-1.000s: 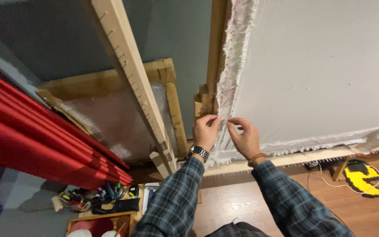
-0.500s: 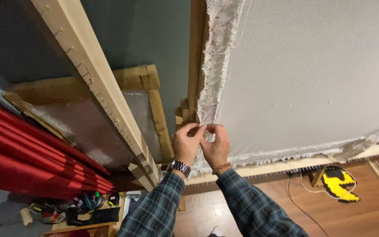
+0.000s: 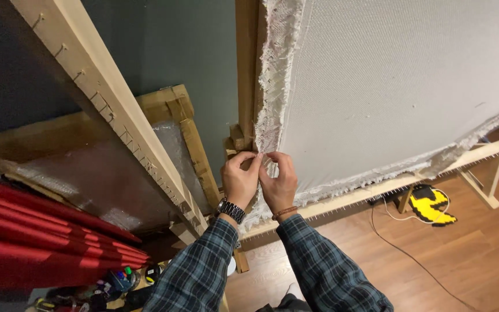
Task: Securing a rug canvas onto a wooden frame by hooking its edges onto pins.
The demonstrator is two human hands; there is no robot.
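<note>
Frayed cloth edge [image 3: 268,151] between two pinching hands [image 3: 261,184]

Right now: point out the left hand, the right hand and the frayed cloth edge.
left hand [image 3: 239,182]: head view, back of the hand.
right hand [image 3: 279,185]: head view, back of the hand.
frayed cloth edge [image 3: 274,75]: head view, fringe along the upright wooden bar.

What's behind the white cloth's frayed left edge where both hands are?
A vertical wooden frame bar stands behind the frayed edge of the white cloth. The left hand and right hand pinch that edge, covering the frame's corner.
</note>
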